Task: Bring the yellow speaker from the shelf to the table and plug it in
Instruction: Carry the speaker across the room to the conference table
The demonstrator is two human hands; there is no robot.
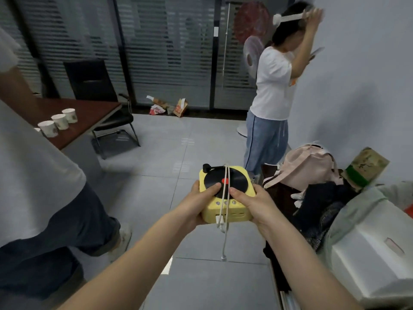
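Both hands [196, 209] grip yellow speaker [228, 193] above tiled floor [178, 144].

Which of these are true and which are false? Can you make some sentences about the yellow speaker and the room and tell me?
1. Both hands hold the yellow speaker. True: the left hand and right hand each have a grip on it.
2. The speaker sits on the table. False: it is carried above the floor.
3. A white cable lies over the speaker and hangs below it. True.
4. Three paper cups stand on the table. True.
5. The cable is plugged into a wall. False: its end dangles free.
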